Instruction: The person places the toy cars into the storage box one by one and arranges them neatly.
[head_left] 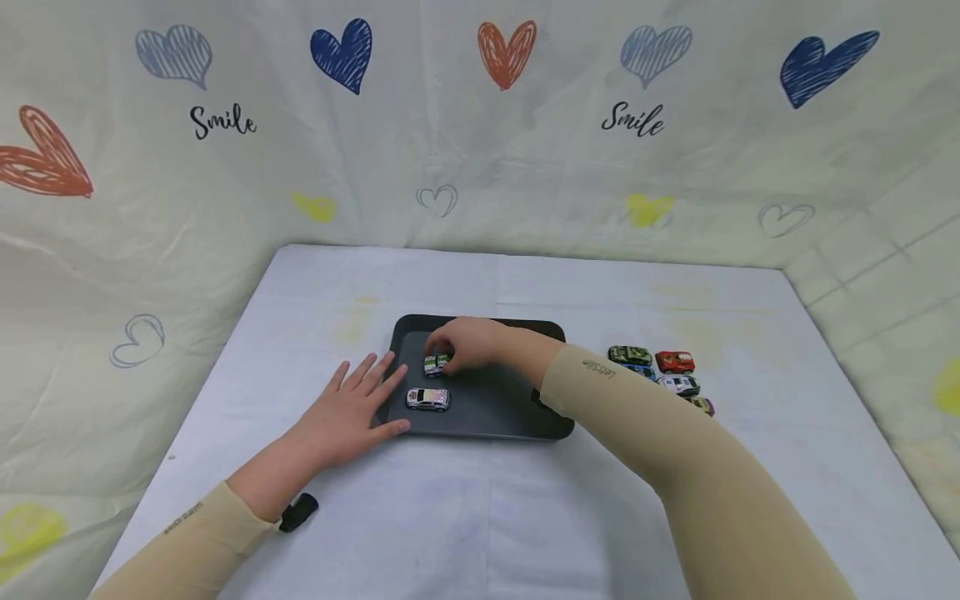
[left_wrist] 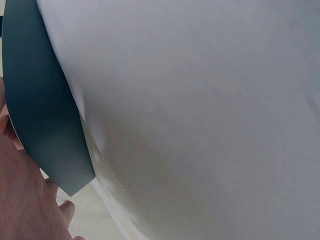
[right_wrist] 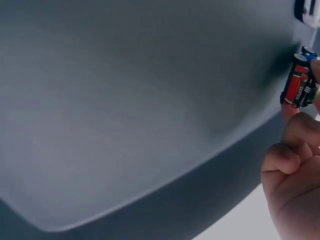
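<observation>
Green-and-white toy car [head_left: 435, 364] is grasped by the right hand [head_left: 480, 342], pinched between thumb and fingers, at the upper-left part of the dark tray [head_left: 495, 408]. In the right wrist view a red-and-black panel lettered "SUPER" is shown on the car, along with wheels. Whether the tray floor is touched by the car cannot be told.

Left hand [head_left: 341, 421] is released: fingers are straight and spread, nothing is gripped. In the head view the tray's left rim is overlapped by the fingertips; the thumb is pointed at the lower-left corner. Contact with the rim cannot be confirmed. In the left wrist view only part of that hand is caught, beside the tray's outer wall.

A silver car [head_left: 428, 399] with a pink pattern is parked in the tray, just below the held one, lying side-on.

On the white table [head_left: 420, 517], right of the tray, a cluster is grouped close together: dark green car [head_left: 628, 355], red car [head_left: 676, 362], blue car [head_left: 640, 371], white car [head_left: 678, 385], yellowish car [head_left: 702, 405]. The last is partly hidden by the right sleeve [head_left: 645, 425].
</observation>
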